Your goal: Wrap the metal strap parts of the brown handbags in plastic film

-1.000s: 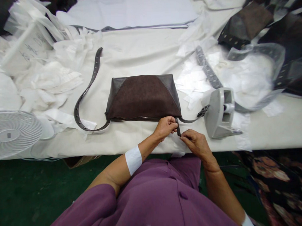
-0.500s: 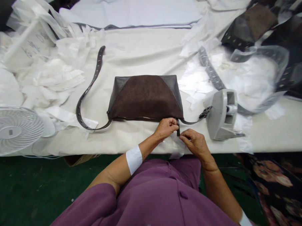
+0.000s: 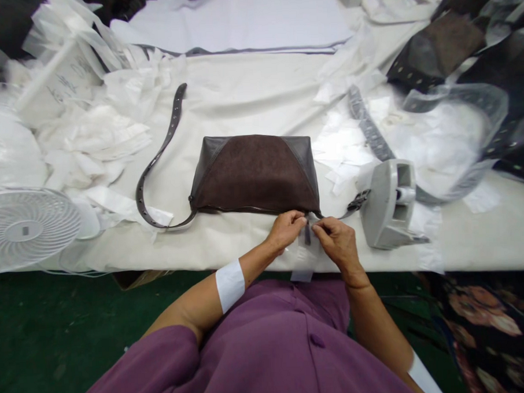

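Observation:
A brown suede handbag (image 3: pixel 254 173) with dark leather corners lies flat on the table, its zipper edge toward me. From its near right corner hangs a dark zipper pull (image 3: pixel 307 235). Clear plastic film (image 3: pixel 305 259) spans the gap between my hands around the pull; whether the pull is inside or behind it, I cannot tell. My left hand (image 3: pixel 287 230) is closed, pinching at the film's left edge near the pull's top. My right hand (image 3: pixel 338 239) pinches its right edge. The bag's studded strap (image 3: pixel 156 157) curls out to the left.
A grey tape dispenser (image 3: pixel 386 205) stands right of my right hand, close to the strap buckle (image 3: pixel 358 200). White paper scraps (image 3: pixel 94 140) and a white fan (image 3: pixel 26 230) are at left. More dark bags (image 3: pixel 446 46) lie at the far right.
My right hand has moved up from the lower end of the pull to beside it. The film now shows stretched between both hands. The view has shifted slightly.

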`<state>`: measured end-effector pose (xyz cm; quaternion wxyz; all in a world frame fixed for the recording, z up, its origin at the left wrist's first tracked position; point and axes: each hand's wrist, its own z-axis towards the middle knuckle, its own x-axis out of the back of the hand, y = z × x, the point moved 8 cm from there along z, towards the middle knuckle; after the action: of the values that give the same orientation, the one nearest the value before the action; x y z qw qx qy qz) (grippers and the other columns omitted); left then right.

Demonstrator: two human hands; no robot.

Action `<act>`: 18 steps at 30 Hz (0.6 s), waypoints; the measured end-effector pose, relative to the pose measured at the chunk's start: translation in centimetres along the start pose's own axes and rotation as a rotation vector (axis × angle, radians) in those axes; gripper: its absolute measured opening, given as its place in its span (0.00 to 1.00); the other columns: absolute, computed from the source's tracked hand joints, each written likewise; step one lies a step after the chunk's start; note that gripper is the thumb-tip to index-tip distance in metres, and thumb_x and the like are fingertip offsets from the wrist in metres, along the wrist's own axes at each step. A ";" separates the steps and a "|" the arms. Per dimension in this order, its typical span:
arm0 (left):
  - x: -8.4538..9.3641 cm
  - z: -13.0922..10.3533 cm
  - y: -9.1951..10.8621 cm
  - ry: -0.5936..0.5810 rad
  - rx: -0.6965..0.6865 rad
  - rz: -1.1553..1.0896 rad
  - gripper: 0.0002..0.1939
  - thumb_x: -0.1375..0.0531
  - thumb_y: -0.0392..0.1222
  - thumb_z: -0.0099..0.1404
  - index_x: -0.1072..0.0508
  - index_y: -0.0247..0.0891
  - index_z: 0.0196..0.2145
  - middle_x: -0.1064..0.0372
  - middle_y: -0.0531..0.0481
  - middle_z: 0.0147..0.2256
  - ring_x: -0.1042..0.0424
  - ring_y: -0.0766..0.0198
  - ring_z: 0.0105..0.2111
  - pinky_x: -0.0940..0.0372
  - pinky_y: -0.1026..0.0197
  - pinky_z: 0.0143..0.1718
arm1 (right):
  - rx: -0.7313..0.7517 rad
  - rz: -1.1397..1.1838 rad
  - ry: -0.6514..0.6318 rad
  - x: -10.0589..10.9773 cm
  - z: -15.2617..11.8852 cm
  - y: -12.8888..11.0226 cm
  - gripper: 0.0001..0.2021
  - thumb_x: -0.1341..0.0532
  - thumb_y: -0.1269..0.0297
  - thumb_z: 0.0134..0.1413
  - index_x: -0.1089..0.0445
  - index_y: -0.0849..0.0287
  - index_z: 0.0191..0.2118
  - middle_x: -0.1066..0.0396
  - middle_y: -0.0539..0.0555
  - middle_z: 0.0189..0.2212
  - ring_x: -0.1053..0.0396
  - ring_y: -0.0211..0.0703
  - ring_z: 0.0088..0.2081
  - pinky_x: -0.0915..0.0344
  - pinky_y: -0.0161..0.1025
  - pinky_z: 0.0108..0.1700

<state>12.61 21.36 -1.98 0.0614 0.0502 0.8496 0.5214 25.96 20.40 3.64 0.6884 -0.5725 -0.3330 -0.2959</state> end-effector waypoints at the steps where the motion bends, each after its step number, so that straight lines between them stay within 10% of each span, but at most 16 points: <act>1: 0.2 -0.4 -0.4 0.014 0.052 -0.023 0.11 0.45 0.40 0.56 0.30 0.36 0.37 0.36 0.55 0.24 0.44 0.73 0.17 0.51 0.68 0.18 | -0.034 -0.002 0.030 0.0 0.2 0.1 0.10 0.43 0.62 0.55 0.30 0.58 0.26 0.29 0.52 0.25 0.32 0.42 0.29 0.41 0.37 0.35; 6: 0.5 -1.6 -1.1 0.023 0.184 -0.097 0.17 0.41 0.39 0.55 0.33 0.36 0.43 0.36 0.57 0.22 0.46 0.74 0.12 0.56 0.67 0.13 | -0.060 -0.114 0.117 -0.1 0.6 -0.3 0.12 0.45 0.60 0.56 0.31 0.58 0.26 0.29 0.53 0.22 0.33 0.43 0.27 0.43 0.37 0.32; 18: -2.9 1.5 -2.0 0.068 0.462 -0.550 0.14 0.36 0.36 0.51 0.41 0.37 0.21 0.49 0.60 0.14 0.52 0.77 0.11 0.63 0.71 0.13 | -0.054 -0.194 0.208 0.3 2.4 -0.6 0.11 0.46 0.64 0.56 0.32 0.59 0.43 0.28 0.53 0.24 0.33 0.45 0.26 0.47 0.37 0.30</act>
<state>15.67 21.36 -4.31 0.1583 -0.1849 0.9284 0.2808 25.39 22.70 4.51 0.6716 -0.5224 -0.3054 -0.4275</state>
